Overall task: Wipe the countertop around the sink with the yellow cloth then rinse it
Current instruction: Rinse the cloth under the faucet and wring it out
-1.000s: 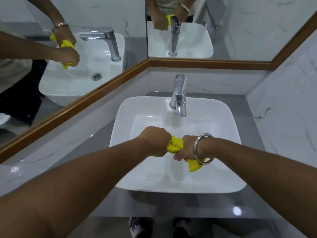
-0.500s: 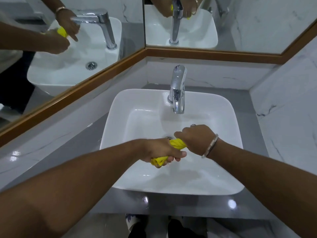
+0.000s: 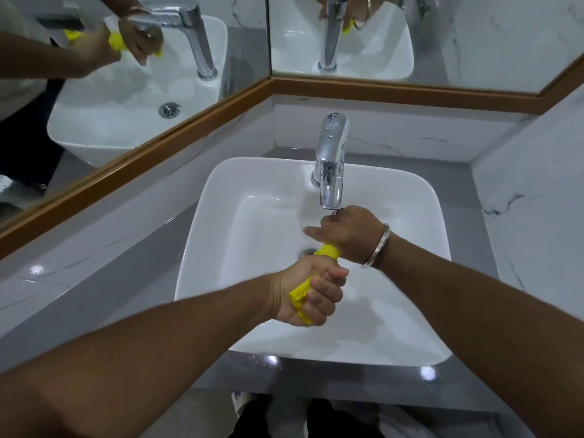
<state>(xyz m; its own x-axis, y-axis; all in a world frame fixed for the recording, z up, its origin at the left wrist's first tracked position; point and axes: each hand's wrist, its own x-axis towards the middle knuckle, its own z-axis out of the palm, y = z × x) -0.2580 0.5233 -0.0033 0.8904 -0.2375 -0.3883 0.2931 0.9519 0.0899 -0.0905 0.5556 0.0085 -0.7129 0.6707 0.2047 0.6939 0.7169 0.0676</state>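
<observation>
The yellow cloth (image 3: 328, 250) is twisted into a tight roll over the white square sink (image 3: 221, 216). My left hand (image 3: 308, 290) grips its near end, palm turned up, with yellow showing between the fingers. My right hand (image 3: 349, 235) holds the far end just under the chrome tap (image 3: 331, 162); its thumb sticks out to the left and a metal bangle sits on the wrist. Most of the cloth is hidden inside both fists. No water stream is visible from the spout. The drain (image 3: 308, 251) peeks out beside the cloth.
Grey countertop (image 3: 151, 279) surrounds the sink, with marble walls to the left, back and right. Wood-framed mirrors (image 3: 177, 134) above reflect the sink and my hands. Below the counter's front edge my shoes (image 3: 249, 415) show on the floor.
Both hands have twisted the cloth in opposite directions: my left fist has rolled palm-up and come nearer, my right hand has moved up under the spout. The camera has tilted down slightly.
</observation>
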